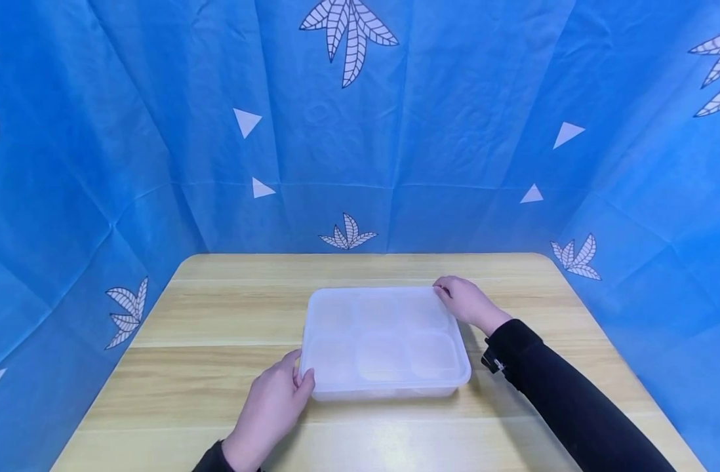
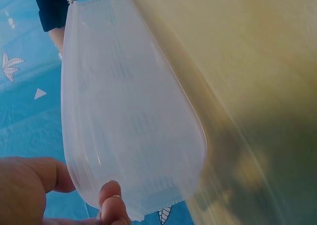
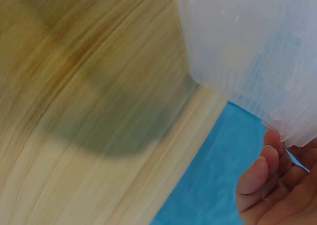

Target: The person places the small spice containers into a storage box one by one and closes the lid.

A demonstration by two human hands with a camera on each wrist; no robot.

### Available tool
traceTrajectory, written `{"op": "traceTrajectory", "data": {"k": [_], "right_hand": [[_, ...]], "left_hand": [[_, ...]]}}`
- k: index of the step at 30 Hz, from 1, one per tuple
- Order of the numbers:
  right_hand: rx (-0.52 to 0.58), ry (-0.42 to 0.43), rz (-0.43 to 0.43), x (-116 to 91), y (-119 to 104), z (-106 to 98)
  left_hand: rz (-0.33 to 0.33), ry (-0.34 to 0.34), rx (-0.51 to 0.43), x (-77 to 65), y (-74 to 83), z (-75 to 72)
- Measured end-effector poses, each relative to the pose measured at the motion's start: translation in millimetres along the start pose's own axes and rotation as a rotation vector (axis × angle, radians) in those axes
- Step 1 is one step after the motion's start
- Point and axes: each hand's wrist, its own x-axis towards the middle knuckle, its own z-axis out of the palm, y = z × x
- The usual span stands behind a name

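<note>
A translucent white plastic storage box with a flat lid sits on the wooden table, several rounded compartments showing faintly through its top. My left hand grips its near left corner, thumb over the lid's edge and the other fingers along the side. In the left wrist view, those fingertips lie against the box's end wall. At the far right corner, my right hand pinches the lid's rim. The right wrist view shows the curled fingers just under that rim.
The light wood-grain table has rounded far corners. Blue cloth with white leaf and triangle prints hangs behind it and along both sides. A dark sleeve covers the right forearm, which reaches over the table's right part.
</note>
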Motion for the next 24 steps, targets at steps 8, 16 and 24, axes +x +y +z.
{"op": "traceTrajectory", "data": {"k": [8, 16, 24], "right_hand": [[0.009, -0.005, 0.021, -8, -1, -4], [-0.005, 0.008, 0.024, -17, 2, -5], [-0.015, 0.026, 0.015, -28, 5, -8]], "left_hand": [[0.006, 0.004, 0.018, 9.7, -2.6, 0.6], [0.005, -0.022, 0.011, 23.2, -6.9, 2.6], [0.04, 0.011, 0.038, 36.7, -12.1, 5.9]]}}
